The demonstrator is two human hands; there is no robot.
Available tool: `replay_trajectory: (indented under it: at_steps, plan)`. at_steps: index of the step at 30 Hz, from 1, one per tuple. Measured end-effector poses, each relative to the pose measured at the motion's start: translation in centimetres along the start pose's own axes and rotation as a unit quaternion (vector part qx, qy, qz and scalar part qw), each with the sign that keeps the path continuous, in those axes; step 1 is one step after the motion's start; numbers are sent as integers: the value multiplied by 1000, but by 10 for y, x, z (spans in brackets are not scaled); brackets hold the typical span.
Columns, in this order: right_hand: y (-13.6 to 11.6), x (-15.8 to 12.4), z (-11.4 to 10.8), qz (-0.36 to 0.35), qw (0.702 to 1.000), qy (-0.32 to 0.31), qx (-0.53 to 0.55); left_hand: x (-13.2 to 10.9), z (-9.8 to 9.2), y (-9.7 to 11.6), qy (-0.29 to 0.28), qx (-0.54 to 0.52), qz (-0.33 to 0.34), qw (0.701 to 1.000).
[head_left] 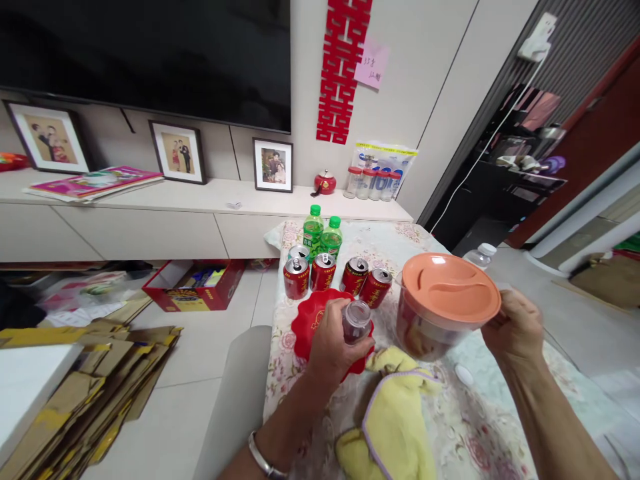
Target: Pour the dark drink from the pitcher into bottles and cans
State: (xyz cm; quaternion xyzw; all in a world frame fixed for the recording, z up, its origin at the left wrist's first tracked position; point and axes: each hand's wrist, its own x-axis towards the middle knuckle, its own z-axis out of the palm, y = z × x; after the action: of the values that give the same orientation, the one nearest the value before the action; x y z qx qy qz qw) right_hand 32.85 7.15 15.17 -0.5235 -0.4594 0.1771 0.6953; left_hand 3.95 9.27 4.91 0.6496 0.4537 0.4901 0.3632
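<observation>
l hand (330,339) wraps small bottle (357,321) over red plate (306,325); r hand (513,328) clenches pitcher (447,297) handle beside plate; a tilt might spill.

The table (480,427), under a floral cloth, carries green bottles (321,235) at its far edge, then red cans (324,271), a red plate (307,327) and a yellow cloth (395,420).

On the table (283,363), the dish (306,328) lies under the left hand (327,341), which holds a small jar (357,321) above it. Right of the jar is the pitcher (443,313), its handle in the right hand (515,328). Behind the dish stand the cans (323,271), with two bottles (314,232) behind them. The cloth (395,417) lies before the dish, nearest the person
</observation>
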Motion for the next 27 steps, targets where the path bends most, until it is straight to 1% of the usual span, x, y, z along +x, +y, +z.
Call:
replay_trajectory:
  at_steps: [5,8,12,17,20,24,27]
  plan:
    - [28,-9,0,16,992,85,91,1,-2,3,4,-10,-26,1000]
    - [45,-11,4,16,986,108,129,1,-2,1,9,-22,-37,999]
    - [66,-11,7,18,981,106,160,-1,1,-9,30,-30,-20,999]
    - [88,-13,5,15,981,93,171,-3,3,-17,35,-27,-9,999]
    - [95,-15,1,19,983,83,166,-2,0,-13,37,-19,-11,999]
    - [96,-16,-5,31,988,66,136,-2,-5,-3,25,-14,-25,999]
    - [93,-17,-18,52,993,62,86,-3,-7,2,24,-13,-46,999]
